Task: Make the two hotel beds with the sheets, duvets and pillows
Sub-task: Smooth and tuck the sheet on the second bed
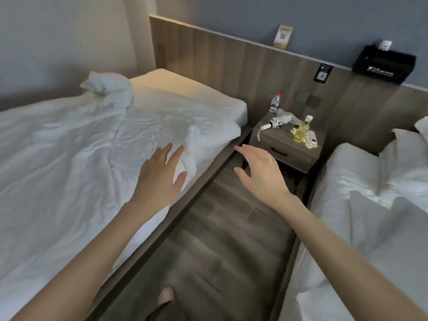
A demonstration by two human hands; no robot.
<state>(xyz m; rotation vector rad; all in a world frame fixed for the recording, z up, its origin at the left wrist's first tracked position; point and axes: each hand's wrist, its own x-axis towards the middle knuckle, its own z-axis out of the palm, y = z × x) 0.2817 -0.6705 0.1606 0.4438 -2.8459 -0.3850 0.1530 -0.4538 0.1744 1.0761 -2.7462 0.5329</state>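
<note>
The left bed (203, 156) carries a wrinkled white duvet (69, 158) spread over it, with one corner bunched up (108, 89) near the bare mattress head (185, 89). My left hand (159, 174) hovers flat and open over the duvet's right edge. My right hand (259, 172) is open in the air above the aisle, fingers spread, holding nothing. The right bed (347, 228) has a rumpled white duvet (382, 228) and white pillows (407, 158) piled at its head.
A wooden nightstand (278, 144) stands between the beds with two bottles (303, 130), a folded umbrella (273, 123) and crumpled paper. A wooden headboard panel (231, 66) runs along the wall, bearing a black box (384, 63). The wood-floor aisle (220, 251) lies below me.
</note>
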